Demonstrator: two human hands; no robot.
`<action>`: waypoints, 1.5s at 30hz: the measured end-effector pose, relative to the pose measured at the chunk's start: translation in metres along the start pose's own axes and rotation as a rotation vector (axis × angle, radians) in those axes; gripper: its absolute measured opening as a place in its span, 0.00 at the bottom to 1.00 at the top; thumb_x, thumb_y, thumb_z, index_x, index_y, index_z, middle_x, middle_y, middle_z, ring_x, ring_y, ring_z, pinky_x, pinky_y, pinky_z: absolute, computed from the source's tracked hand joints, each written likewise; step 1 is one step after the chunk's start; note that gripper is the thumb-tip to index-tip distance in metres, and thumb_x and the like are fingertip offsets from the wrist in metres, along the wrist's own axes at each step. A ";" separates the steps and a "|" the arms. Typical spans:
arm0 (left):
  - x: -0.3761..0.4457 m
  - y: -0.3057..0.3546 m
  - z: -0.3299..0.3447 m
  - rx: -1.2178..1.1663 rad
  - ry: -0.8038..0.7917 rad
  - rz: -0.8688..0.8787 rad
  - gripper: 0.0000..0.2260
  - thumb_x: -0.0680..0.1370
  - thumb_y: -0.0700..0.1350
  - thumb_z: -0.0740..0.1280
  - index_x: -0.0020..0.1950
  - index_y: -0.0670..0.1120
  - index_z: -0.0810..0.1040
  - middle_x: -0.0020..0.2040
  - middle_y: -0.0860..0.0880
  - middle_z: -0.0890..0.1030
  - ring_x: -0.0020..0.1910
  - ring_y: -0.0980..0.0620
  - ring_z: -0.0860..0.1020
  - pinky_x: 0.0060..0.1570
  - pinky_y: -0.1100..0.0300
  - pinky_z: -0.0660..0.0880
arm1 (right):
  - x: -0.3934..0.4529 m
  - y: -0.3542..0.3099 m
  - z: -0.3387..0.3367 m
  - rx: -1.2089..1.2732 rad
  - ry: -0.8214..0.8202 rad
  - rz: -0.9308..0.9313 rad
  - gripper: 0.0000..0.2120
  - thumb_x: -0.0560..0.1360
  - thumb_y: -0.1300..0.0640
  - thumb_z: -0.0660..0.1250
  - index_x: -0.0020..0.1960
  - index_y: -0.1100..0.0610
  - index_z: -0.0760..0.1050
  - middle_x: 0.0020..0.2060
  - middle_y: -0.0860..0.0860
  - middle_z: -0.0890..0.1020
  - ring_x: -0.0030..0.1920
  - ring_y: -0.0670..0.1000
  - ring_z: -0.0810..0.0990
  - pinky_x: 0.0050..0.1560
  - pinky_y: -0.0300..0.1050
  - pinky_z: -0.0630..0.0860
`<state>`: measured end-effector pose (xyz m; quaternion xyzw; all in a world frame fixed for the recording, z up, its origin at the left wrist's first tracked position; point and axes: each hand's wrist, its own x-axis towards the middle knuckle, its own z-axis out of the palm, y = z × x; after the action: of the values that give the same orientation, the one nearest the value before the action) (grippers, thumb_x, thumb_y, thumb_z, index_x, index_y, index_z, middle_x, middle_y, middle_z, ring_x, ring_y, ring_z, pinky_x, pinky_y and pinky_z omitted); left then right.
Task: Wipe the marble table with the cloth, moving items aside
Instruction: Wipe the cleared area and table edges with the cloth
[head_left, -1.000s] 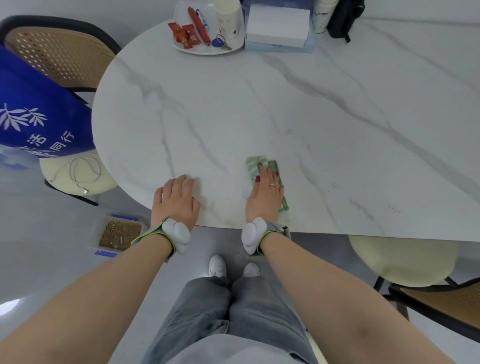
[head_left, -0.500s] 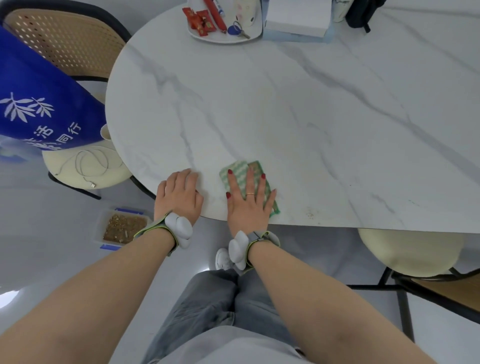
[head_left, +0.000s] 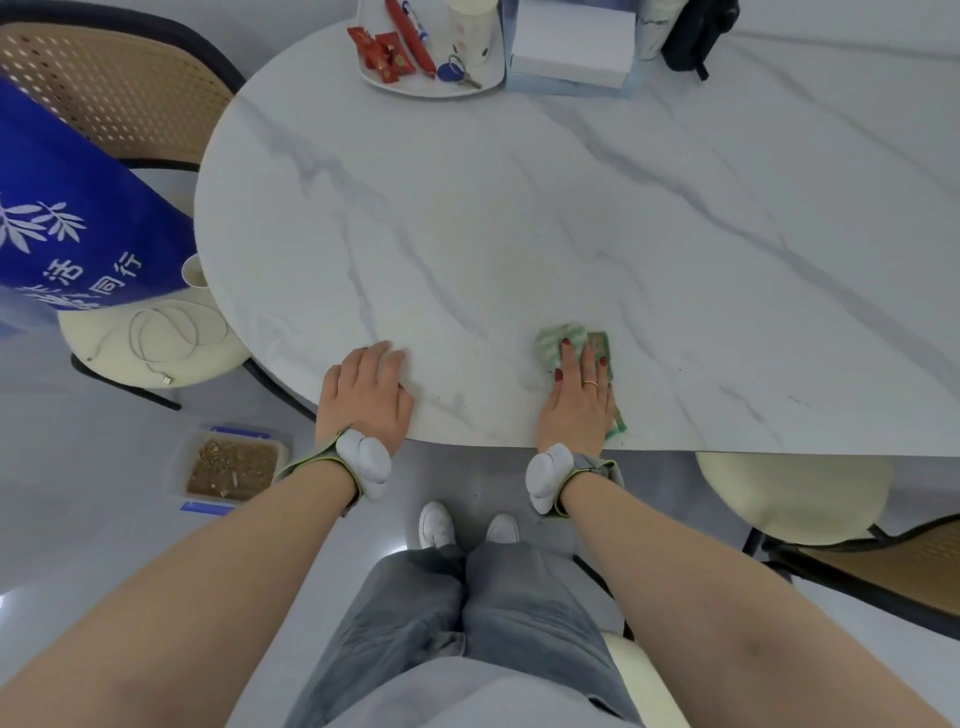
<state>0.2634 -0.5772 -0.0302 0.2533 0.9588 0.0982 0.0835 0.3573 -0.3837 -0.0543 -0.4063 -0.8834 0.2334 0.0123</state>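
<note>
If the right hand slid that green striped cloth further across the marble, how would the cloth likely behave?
The green striped cloth looks bunched beyond the right hand's fingers, so it is probably soft and floppy. On the smooth white marble table it likely glides easily, though free edges may fold under.

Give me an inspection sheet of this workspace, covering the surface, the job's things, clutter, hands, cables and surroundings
Surface: white marble table with grey veins; a few small dark specks near the front edge.
Job's things: green cloth lies flat near the front edge, mostly covered by the hand.
Clutter: at the far edge, a white plate with red packets, a red pen and a blue key tag; a white box; a black item.
Hands: right hand presses flat on the cloth; left hand rests flat on the table edge.
Cables: white cable coiled on the left chair seat.
Surroundings: cane-backed chair with a blue bag; a floor tray of brown debris.
</note>
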 end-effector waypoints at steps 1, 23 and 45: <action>-0.002 -0.003 -0.001 -0.001 0.008 -0.016 0.24 0.73 0.48 0.47 0.61 0.41 0.73 0.64 0.43 0.75 0.62 0.41 0.72 0.59 0.47 0.68 | 0.000 -0.005 0.001 0.004 -0.019 -0.018 0.22 0.83 0.55 0.49 0.76 0.47 0.54 0.77 0.50 0.53 0.77 0.53 0.49 0.75 0.49 0.46; -0.045 -0.040 -0.007 0.040 0.056 -0.174 0.22 0.73 0.47 0.50 0.63 0.42 0.72 0.63 0.43 0.75 0.61 0.40 0.73 0.57 0.46 0.69 | -0.074 -0.069 0.066 -0.282 -0.145 -0.551 0.23 0.78 0.44 0.48 0.73 0.39 0.57 0.74 0.51 0.64 0.73 0.56 0.63 0.71 0.57 0.47; -0.006 0.031 0.012 -0.013 -0.028 0.074 0.26 0.73 0.49 0.45 0.64 0.41 0.72 0.67 0.43 0.72 0.65 0.41 0.69 0.61 0.47 0.65 | -0.047 0.018 0.006 -0.289 -0.161 -0.135 0.26 0.74 0.41 0.29 0.71 0.39 0.32 0.77 0.50 0.40 0.77 0.56 0.39 0.72 0.55 0.32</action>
<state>0.2853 -0.5520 -0.0341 0.2893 0.9469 0.1037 0.0946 0.4005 -0.4102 -0.0590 -0.3234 -0.9312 0.1342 -0.1013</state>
